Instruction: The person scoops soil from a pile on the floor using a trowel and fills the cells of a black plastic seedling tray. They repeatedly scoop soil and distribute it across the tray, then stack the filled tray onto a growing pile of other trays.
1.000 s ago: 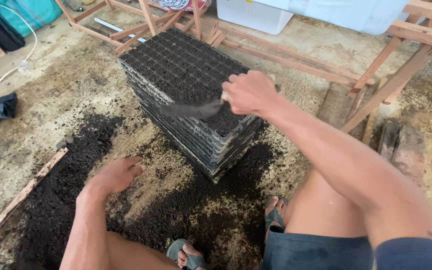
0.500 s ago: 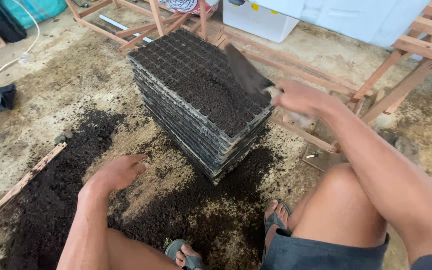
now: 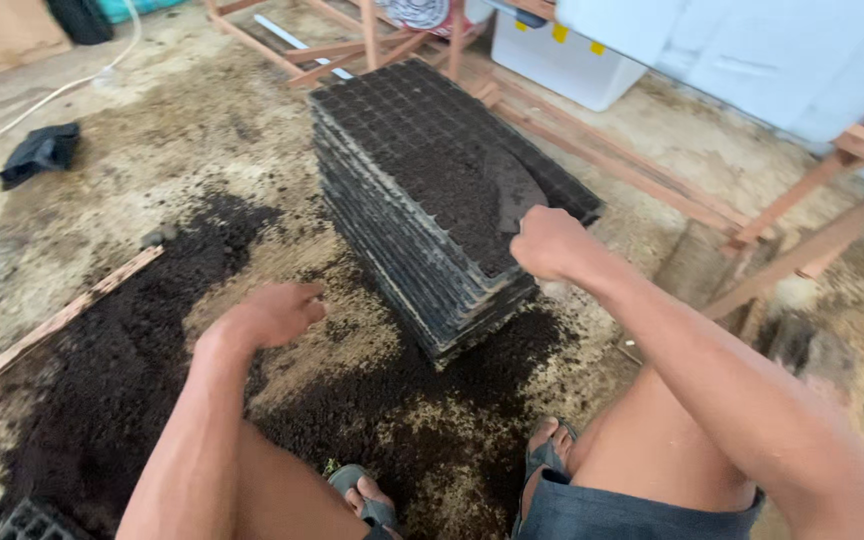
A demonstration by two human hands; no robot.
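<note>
While right hand point(image 3: 549, 243) grips: scraper point(image 3: 512, 190) flat on the top tray's soil
Left hand point(image 3: 270, 315): fingers loose, resting on floor point(image 3: 202, 150)
Trays point(image 3: 432, 200): stacked, soil point(image 3: 102, 350) around

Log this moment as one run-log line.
right hand: grips flat scraper on top seed tray stack | left hand: rests on floor beside spilled soil | trays: soil-filled
</note>
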